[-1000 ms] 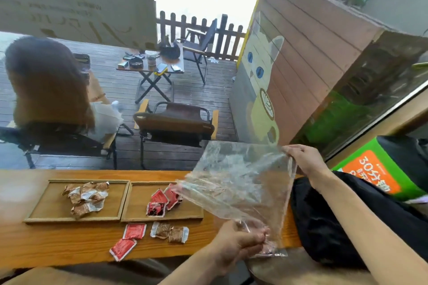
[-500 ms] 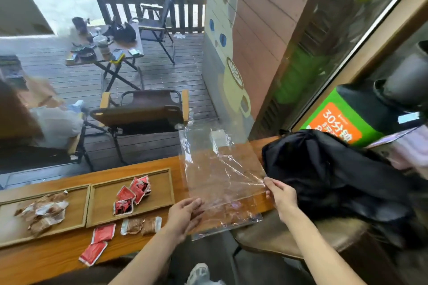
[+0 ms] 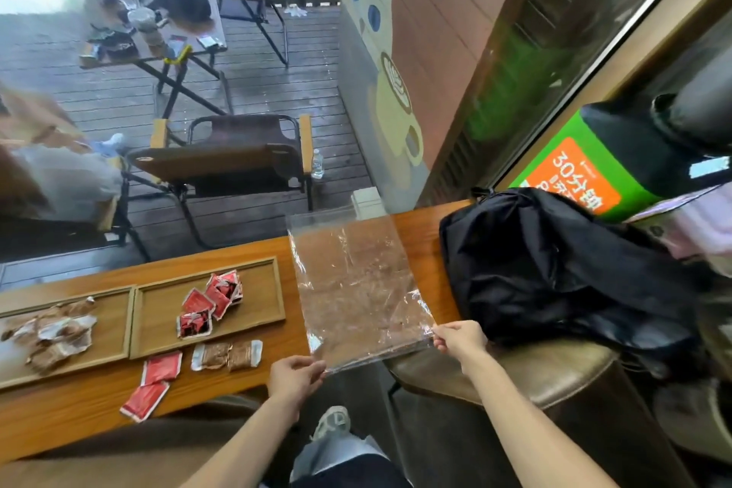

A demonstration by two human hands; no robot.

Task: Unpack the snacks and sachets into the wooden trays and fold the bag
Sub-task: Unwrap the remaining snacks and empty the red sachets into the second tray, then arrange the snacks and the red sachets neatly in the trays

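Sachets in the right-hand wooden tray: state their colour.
Red sachets, with white edges, seen in the head view.

both forearms bare, no sleeves, watch or rings seen on left hand (image 3: 295,376) or right hand (image 3: 461,339). light grey-blue trousers (image 3: 336,452) over a pale sneaker (image 3: 332,422); dark garment at the lap.

We pinch the near corners of the clear, crinkled plastic bag (image 3: 356,281) with our left hand (image 3: 295,378) and right hand (image 3: 461,339), spreading it flat on the long wooden worktop (image 3: 79,408), right of two wooden trays (image 3: 273,289).
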